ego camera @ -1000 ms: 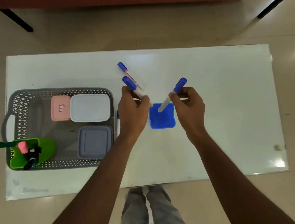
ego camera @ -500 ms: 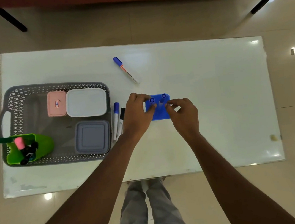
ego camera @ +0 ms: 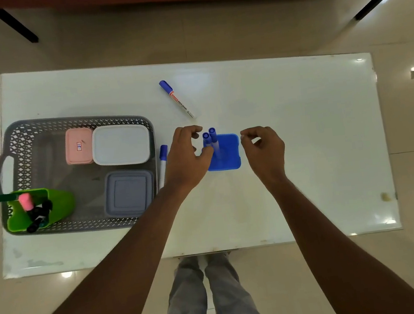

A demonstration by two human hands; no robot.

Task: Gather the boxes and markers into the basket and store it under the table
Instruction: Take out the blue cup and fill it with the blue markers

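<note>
Standing upright in the blue holder (ego camera: 230, 160) btw both hands: 2 blue-capped markers (ego camera: 213, 140). Left hand (ego camera: 188, 159) fingers loosely curled, thumb at the holder's left edge, gripping nothing. Right hand (ego camera: 265, 152) just right of it, fingers relaxed, empty. Whiteboard marker (ego camera: 176, 99) lies on the counter (ego camera: 300, 119) beyond the left fingers. Another pen (ego camera: 163, 159) sits just left of them, beside the basket (ego camera: 16, 143) w/ boxes (ego camera: 121, 144).
</note>
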